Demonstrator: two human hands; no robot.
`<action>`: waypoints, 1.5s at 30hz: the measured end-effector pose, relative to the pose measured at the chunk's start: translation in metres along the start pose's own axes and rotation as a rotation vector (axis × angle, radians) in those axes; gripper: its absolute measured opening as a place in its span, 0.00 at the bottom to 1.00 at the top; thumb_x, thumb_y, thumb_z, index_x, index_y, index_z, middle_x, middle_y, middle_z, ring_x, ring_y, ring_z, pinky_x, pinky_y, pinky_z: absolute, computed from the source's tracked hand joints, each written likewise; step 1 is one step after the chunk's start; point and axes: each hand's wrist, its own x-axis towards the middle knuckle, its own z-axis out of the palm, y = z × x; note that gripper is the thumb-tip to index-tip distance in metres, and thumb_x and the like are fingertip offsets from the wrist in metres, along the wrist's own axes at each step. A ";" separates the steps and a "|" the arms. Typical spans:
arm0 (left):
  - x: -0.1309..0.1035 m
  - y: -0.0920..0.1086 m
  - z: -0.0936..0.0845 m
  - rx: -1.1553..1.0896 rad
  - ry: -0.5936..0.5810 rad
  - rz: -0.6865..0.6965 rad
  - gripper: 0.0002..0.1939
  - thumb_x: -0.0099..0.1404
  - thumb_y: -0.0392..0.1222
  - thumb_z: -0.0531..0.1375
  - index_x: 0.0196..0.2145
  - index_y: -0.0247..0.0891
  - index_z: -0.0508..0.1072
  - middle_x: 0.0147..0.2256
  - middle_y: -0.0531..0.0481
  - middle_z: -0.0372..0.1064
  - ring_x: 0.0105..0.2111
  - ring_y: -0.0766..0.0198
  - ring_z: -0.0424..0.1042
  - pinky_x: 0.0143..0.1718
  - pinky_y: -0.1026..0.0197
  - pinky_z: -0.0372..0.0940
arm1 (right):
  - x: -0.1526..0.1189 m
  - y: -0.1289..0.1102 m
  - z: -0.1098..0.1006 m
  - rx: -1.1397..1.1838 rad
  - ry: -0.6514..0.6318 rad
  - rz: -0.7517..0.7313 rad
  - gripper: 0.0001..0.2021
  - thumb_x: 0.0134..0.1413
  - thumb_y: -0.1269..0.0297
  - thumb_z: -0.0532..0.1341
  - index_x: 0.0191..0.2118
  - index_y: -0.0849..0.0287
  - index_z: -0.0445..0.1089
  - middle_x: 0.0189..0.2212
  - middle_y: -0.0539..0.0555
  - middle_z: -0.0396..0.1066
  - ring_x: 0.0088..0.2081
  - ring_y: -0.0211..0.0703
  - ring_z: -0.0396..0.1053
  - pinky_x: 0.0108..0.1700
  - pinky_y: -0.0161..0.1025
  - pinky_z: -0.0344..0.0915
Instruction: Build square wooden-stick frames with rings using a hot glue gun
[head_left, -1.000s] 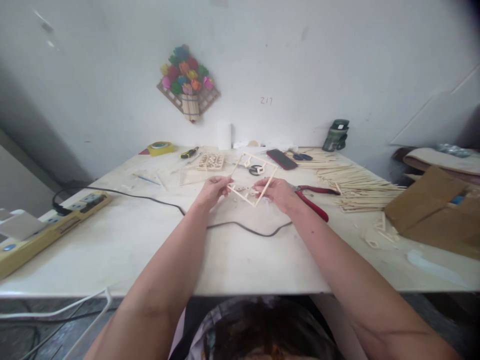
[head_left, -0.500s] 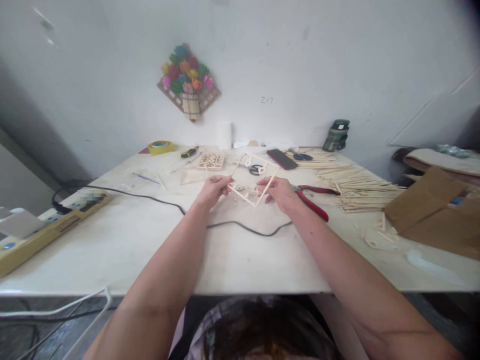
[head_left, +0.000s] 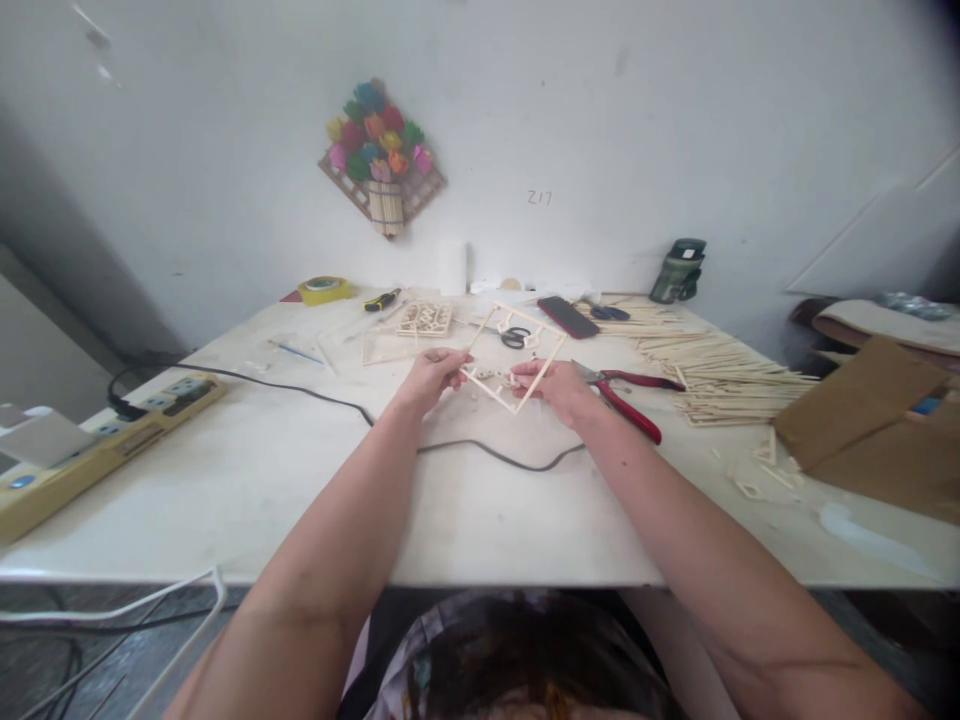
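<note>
Above the table a square frame of thin pale wooden sticks is held tilted, one corner pointing toward me. My left hand is closed on its left corner. On the right side, my right hand has its fingers pinched at the frame's edge; whether they also hold a small piece is too small to tell. Short wooden pieces are fixed along the inside of the frame's sides. Beneath it lie small wooden bits. Black-handled scissors show behind the frame, and red-handled pliers rest beside my right hand.
A black cable crosses the table from a yellow power strip. Many loose wooden sticks lie at right, near a cardboard box. A phone, a finished-looking lattice, tape and a bottle stand farther back.
The whole view has shifted very slightly. Both hands keep hold of the frame in nearly the same place; its right side has tilted a little.
</note>
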 end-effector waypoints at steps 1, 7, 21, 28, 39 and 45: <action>0.000 0.000 0.000 0.003 0.000 0.000 0.14 0.49 0.47 0.64 0.26 0.31 0.73 0.15 0.52 0.64 0.13 0.74 0.59 0.16 0.69 0.53 | 0.001 0.001 -0.001 0.008 -0.012 -0.002 0.07 0.34 0.79 0.65 0.25 0.64 0.70 0.22 0.52 0.71 0.25 0.38 0.71 0.34 0.38 0.71; -0.001 0.002 0.002 0.033 -0.002 -0.013 0.15 0.49 0.48 0.64 0.25 0.30 0.73 0.15 0.52 0.64 0.13 0.74 0.58 0.15 0.69 0.53 | -0.001 0.001 0.002 0.043 -0.040 -0.020 0.10 0.30 0.76 0.68 0.26 0.65 0.71 0.22 0.52 0.72 0.26 0.39 0.71 0.40 0.41 0.70; -0.001 0.001 0.002 0.077 0.004 -0.026 0.15 0.48 0.47 0.64 0.26 0.30 0.73 0.15 0.52 0.65 0.13 0.74 0.59 0.16 0.69 0.54 | -0.006 -0.003 0.007 -0.002 -0.002 -0.001 0.10 0.33 0.77 0.67 0.27 0.63 0.69 0.19 0.51 0.71 0.22 0.40 0.71 0.26 0.36 0.70; -0.001 0.002 0.001 0.081 0.020 -0.015 0.15 0.47 0.47 0.64 0.26 0.30 0.73 0.15 0.53 0.64 0.13 0.74 0.59 0.16 0.70 0.54 | -0.005 -0.005 0.005 -0.009 -0.044 0.022 0.07 0.33 0.76 0.66 0.24 0.65 0.69 0.17 0.51 0.70 0.19 0.36 0.68 0.26 0.36 0.69; -0.001 0.003 0.002 0.059 0.031 -0.020 0.14 0.47 0.46 0.65 0.25 0.30 0.73 0.14 0.53 0.63 0.13 0.74 0.59 0.16 0.69 0.55 | -0.006 -0.005 0.001 -0.011 -0.140 -0.015 0.09 0.30 0.68 0.68 0.23 0.64 0.69 0.16 0.50 0.69 0.18 0.35 0.67 0.25 0.35 0.67; 0.001 0.000 0.000 0.080 0.032 -0.018 0.14 0.48 0.47 0.64 0.24 0.31 0.72 0.14 0.53 0.63 0.13 0.74 0.59 0.15 0.69 0.55 | -0.006 -0.006 0.003 -0.024 -0.148 -0.031 0.10 0.28 0.67 0.69 0.22 0.63 0.69 0.15 0.49 0.68 0.18 0.35 0.66 0.25 0.36 0.66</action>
